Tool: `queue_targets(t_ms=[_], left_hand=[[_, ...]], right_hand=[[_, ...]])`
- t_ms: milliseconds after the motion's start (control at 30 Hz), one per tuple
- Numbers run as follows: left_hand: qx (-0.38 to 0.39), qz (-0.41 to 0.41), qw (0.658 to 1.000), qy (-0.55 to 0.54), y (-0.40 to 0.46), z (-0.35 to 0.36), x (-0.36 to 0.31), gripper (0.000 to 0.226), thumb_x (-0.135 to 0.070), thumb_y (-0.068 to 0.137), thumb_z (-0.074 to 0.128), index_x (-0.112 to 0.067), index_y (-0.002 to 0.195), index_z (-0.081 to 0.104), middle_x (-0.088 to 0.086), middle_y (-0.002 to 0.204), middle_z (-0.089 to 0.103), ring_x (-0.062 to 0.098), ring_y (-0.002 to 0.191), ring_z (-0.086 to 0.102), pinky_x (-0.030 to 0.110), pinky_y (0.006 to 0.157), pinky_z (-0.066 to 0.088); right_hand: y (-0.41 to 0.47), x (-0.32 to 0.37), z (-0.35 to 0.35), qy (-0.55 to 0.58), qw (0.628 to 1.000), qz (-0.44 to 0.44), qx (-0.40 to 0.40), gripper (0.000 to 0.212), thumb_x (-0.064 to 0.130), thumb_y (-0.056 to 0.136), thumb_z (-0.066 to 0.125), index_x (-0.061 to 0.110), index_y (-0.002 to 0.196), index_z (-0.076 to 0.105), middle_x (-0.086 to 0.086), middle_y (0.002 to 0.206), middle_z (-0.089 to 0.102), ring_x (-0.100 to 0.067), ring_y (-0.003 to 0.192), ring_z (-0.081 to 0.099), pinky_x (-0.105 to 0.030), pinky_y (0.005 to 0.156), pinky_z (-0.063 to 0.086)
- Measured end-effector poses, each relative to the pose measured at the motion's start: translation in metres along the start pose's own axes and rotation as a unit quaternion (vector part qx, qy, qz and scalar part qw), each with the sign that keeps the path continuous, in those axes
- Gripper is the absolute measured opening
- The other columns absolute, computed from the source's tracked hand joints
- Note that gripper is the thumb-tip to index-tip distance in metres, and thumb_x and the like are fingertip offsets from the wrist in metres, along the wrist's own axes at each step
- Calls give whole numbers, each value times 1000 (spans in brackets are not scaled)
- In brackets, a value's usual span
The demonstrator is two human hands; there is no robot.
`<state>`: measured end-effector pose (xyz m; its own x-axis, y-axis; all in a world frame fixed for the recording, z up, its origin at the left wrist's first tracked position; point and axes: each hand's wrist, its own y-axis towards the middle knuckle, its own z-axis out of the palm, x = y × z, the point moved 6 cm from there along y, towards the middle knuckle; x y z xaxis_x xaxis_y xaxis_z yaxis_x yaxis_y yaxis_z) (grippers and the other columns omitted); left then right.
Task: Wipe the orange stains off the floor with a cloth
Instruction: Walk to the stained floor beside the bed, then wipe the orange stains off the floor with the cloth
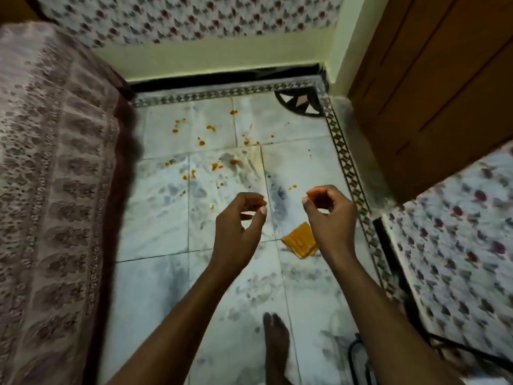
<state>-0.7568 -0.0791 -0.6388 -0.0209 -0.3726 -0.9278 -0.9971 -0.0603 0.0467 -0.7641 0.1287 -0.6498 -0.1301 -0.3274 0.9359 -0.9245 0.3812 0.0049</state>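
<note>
Orange stains [201, 142] lie scattered over the white marble floor [155, 223], mostly in the upper middle of the frame, from the patterned border tile down to a band of smears around mid-frame. None looks wiped yet.

The folded orange cloth [298, 241] lies flat on the floor, right of centre, just below the right hand [329, 215] in the picture and partly hidden by it. Neither hand touches it.

The left hand [240, 218] is raised over the floor with its fingers [259, 200] curled toward the thumb, holding nothing. The right hand is posed the same way, also holding nothing. Fingertips of both carry an orange tint; cannot tell whether residue or lighting.

Risks, judged:
- If that is residue, gripping the cloth would soil its clean face before wiping begins.
- A bare foot [274, 345] stands at lower centre; stepping forward to reach the far spots could tread stains across tiles.
- The patterned bedspread [55, 162] hangs at the left edge near the leftmost spots; a wide sweep could push orange onto its hem.
- Stains crossing grout lines may lodge there under a dry wipe.
</note>
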Motion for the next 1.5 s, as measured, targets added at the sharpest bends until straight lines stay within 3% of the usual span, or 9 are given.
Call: queue_targets(t_ms=[167,367,633,800,1000,1200,1333,1400,1500], left_hand=[[-1,-37,999,-2,52,77,203,11,-19,99,66,-16,108,72,-10,103,76,9,99,72,30,86,58],[8,-50,999,-2,61,172,421,13,-25,100,72,-13,104,72,-12,97,75,6,95,71,34,85,59],[6,-14,999,43,51,235,606,15,-26,102,68,-18,113,70,-8,109,74,5,107,69,24,91,53],[-4,18,1000,16,70,230,626,5,-23,103,68,-21,106,70,-11,98,74,5,88,73,28,82,59],[-26,20,998,44,66,185,639,5,-22,103,67,-21,106,70,-10,101,74,0,93,68,21,82,55],[-94,-25,991,94,51,121,660,18,-22,103,64,-12,117,70,1,117,73,17,112,66,31,95,51],[-176,-49,969,164,55,52,688,26,-24,96,60,-12,118,67,7,119,68,28,118,61,37,97,47],[-181,-62,962,193,64,13,704,35,-27,89,58,-11,119,65,10,120,67,33,119,59,42,98,47],[-160,-74,950,257,81,-43,729,49,-31,85,59,-4,126,63,17,124,67,39,119,61,46,100,47]], right_hand=[[32,-201,93,-48,998,35,9,13,0,88,74,13,92,71,4,87,72,-3,83,68,-10,73,49],[32,-438,178,-133,989,68,19,21,6,86,79,12,103,71,-9,104,66,-22,99,62,-40,90,52],[18,-631,220,-434,895,105,5,94,88,85,45,40,163,22,-20,174,-3,-55,156,-4,-78,116,10],[31,-644,228,-479,871,95,-50,69,51,92,65,25,153,46,-29,160,31,-63,141,30,-76,101,33],[42,-603,230,-460,868,-156,-105,26,14,86,59,-2,107,60,-31,90,65,-49,82,65,-56,79,54],[15,-568,347,-264,931,-200,155,50,40,107,36,16,142,60,-11,136,68,-33,129,62,-64,121,28],[-8,-535,443,-253,874,-239,338,67,49,100,33,5,145,56,-19,142,61,-36,132,58,-44,125,25],[-8,-518,483,-284,821,-305,390,71,57,95,41,8,144,56,-20,140,59,-38,129,58,-52,121,32],[5,-502,516,-400,763,-276,426,117,105,67,26,35,159,37,-14,168,26,-36,156,26,-59,126,17]])
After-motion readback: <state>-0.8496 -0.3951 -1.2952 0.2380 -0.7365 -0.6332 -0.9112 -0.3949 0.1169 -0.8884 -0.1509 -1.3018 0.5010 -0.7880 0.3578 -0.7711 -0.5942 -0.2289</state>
